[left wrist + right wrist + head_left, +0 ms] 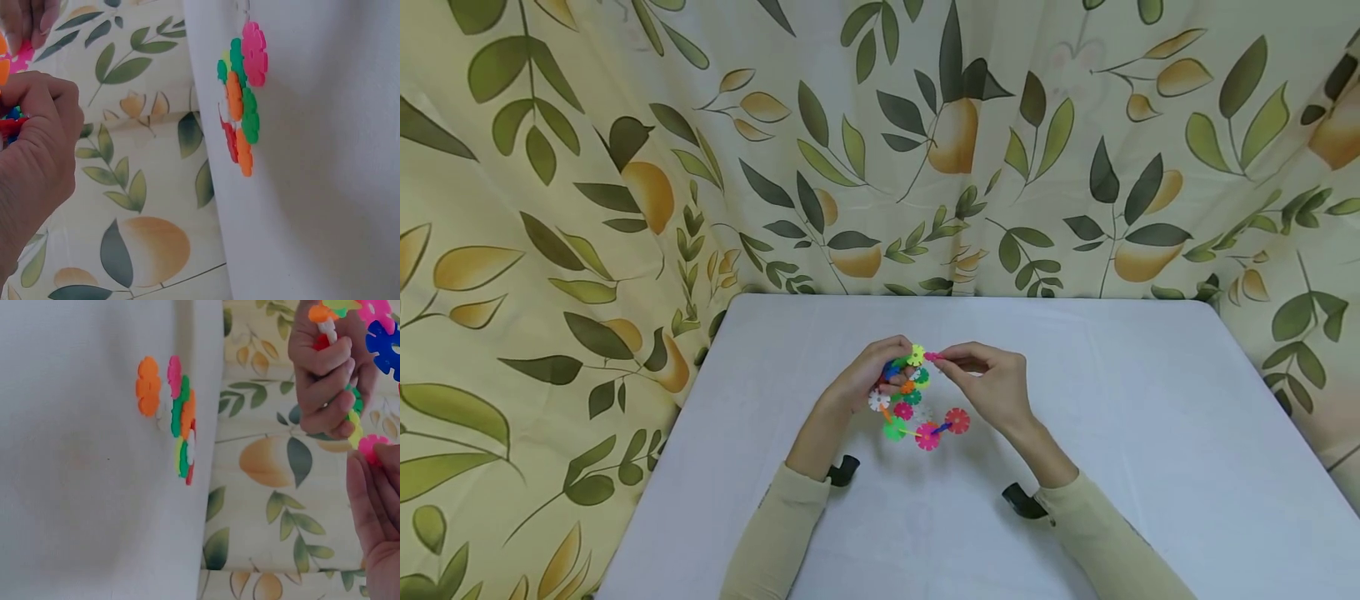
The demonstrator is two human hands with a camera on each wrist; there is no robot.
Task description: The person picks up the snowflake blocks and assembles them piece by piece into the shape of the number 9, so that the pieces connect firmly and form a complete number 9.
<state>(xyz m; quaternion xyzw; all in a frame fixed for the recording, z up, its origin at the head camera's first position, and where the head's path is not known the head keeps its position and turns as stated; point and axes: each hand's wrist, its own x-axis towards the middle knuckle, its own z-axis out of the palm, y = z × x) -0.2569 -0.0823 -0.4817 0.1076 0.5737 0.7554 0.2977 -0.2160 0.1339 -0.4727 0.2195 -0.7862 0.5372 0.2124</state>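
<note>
My left hand grips part of a chain of joined flower-shaped plastic discs, its fingers curled round them. From it the chain hangs down, with a green disc and a large pink disc, ending at a red disc. A yellow disc stands out past the left fingertips. Thumb and fingers of my right hand pinch a pink disc at the yellow disc's edge; whether the two are joined I cannot tell.
Several loose discs, among them an orange one and a green one, lie on the white table beneath the hands. A leaf-patterned curtain hangs behind the table and along its left side.
</note>
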